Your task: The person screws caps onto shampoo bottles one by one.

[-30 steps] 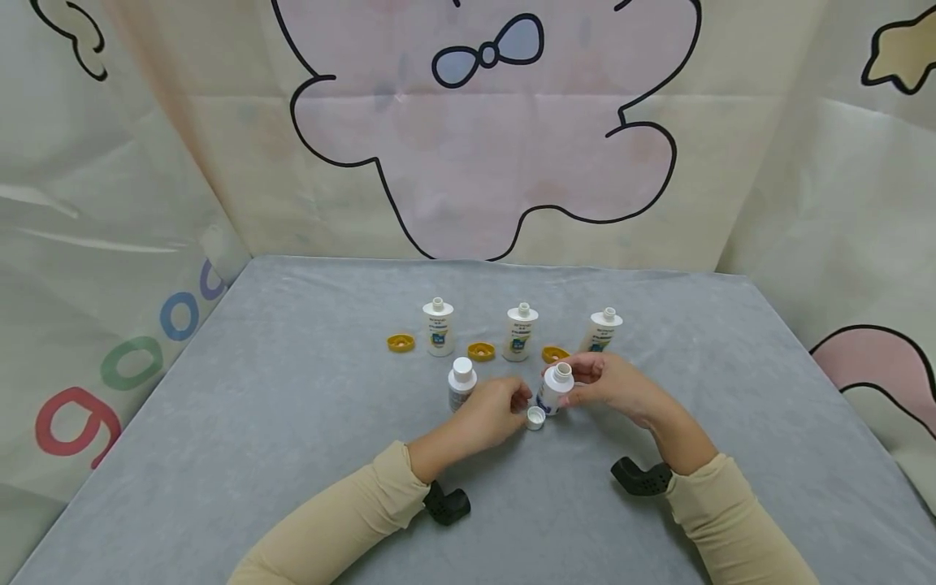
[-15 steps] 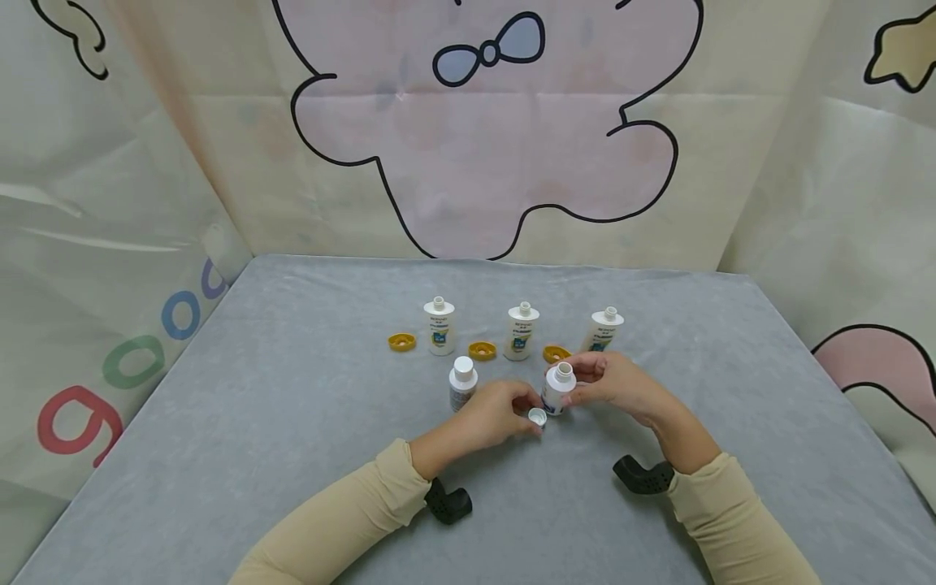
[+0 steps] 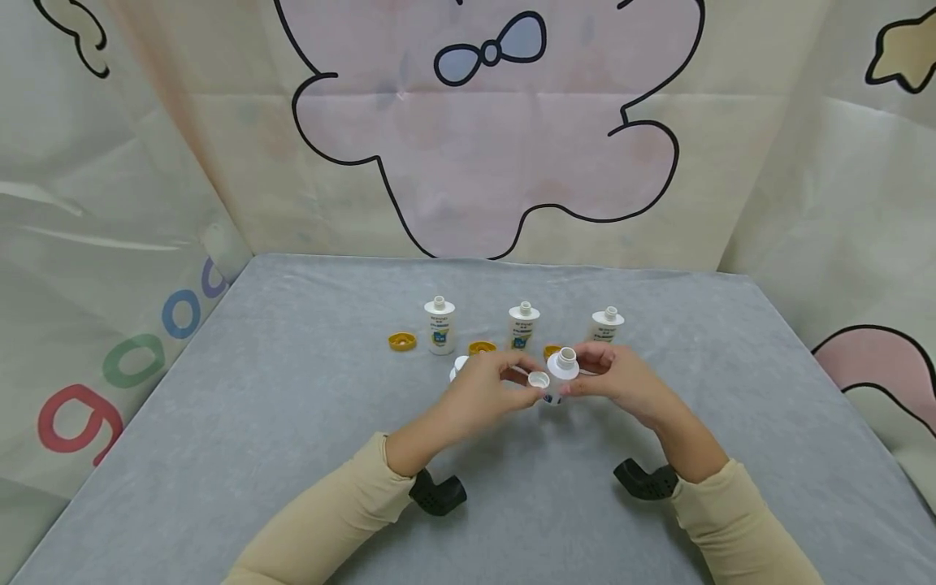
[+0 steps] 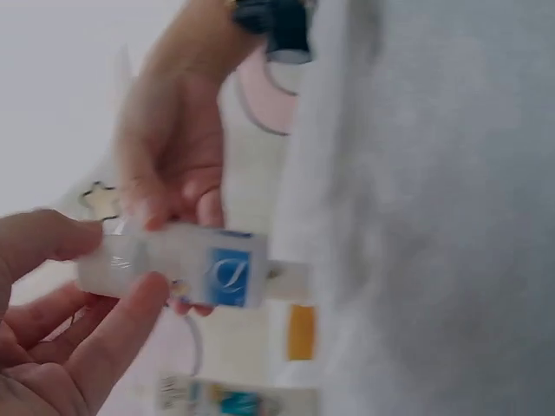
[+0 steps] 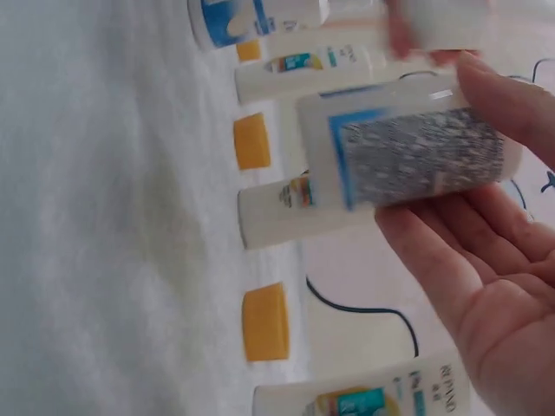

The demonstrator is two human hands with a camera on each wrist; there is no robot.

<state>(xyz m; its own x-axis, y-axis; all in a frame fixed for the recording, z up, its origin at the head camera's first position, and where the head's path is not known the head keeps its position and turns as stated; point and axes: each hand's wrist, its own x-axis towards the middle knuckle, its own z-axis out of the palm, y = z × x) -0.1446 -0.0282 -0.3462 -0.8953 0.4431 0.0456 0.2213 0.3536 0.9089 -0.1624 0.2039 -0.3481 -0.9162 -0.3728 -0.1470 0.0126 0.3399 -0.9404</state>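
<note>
In the head view my left hand (image 3: 475,390) pinches a small white cap (image 3: 538,380) between thumb and fingers, its hollow side showing. Right beside it, my right hand (image 3: 621,380) grips a small white bottle (image 3: 562,369) whose neck is uncovered. The bottle is held upright, just above the table. Seen from the left wrist, its blue label (image 4: 230,277) faces the camera, and the left fingers are close to the neck end. A grey printed panel (image 5: 416,156) shows on its other side in the right wrist view. Another small white bottle (image 3: 458,367), mostly hidden, stands behind my left hand.
Three taller white bottles without caps stand in a row at the back: left (image 3: 439,331), middle (image 3: 523,327) and right (image 3: 606,327). Near them on the grey cloth (image 3: 329,366) lie yellow caps (image 3: 401,342), partly hidden by my hands on the right.
My left hand has taken hold of the white cap on the table and lifted it toward the bottle's neck. My right hand has raised its bottle slightly.
</note>
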